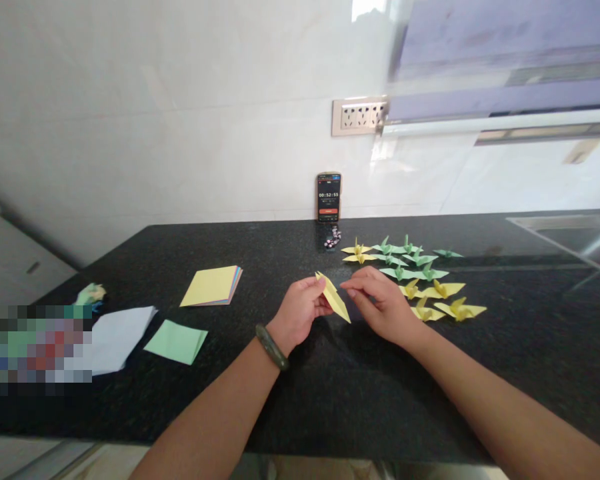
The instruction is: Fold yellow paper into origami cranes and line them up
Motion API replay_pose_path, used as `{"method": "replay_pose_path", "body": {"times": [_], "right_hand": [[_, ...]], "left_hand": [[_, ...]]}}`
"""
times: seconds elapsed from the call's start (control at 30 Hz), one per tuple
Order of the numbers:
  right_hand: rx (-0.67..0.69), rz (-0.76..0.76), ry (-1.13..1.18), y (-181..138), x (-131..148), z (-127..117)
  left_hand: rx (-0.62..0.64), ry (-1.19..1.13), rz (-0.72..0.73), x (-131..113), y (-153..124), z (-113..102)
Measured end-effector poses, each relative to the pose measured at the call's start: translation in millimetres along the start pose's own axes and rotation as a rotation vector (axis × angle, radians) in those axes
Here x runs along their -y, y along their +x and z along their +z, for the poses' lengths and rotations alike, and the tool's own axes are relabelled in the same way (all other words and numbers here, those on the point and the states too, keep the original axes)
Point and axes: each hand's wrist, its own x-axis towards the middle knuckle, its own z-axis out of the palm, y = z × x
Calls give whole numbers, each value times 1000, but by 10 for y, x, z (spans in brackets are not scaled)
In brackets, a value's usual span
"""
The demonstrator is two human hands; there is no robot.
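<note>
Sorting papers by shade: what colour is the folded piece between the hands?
Yellow; the folded paper shows best in the head view, pinched by both hands.

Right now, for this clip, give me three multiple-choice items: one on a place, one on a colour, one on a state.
1. Where does the phone stand?
A. flat beside the paper stack
B. upright against the wall
C. in the sink

2. What colour is the folded paper between the hands?
A. yellow
B. blue
C. red

3. How is that paper held?
A. lying untouched on the counter
B. left hand alone
C. both hands on it

Answers:
1 B: it leans on the wall behind the paper cranes.
2 A: it shows yellow.
3 C: the left hand has a grip on one end, and the right hand has its fingertips at the other.
</note>
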Motion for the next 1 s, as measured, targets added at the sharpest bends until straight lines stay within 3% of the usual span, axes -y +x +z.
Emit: {"method": "replay_pose_path", "body": {"times": [0.1,0.23,0.5,0.7,0.83,1.0], "right_hand": [[78,-15,39,1,-13,-16],[169,-65,69,-23,-19,14],[182,-53,34,-10,-5,0],[117,113,72,-20,66,85],[77,207,101,-29,63,94],[205,107,162,-31,13,16]], "left_hand": [[52,51,-41,-27,-2,-15],[64,189,14,-4,-5,-17],[82,183,48,44,-7,-12],[9,221,96,40,-23,33],[23,218,67,29,-31,33],[38,277,67,23,-22,5]]}}
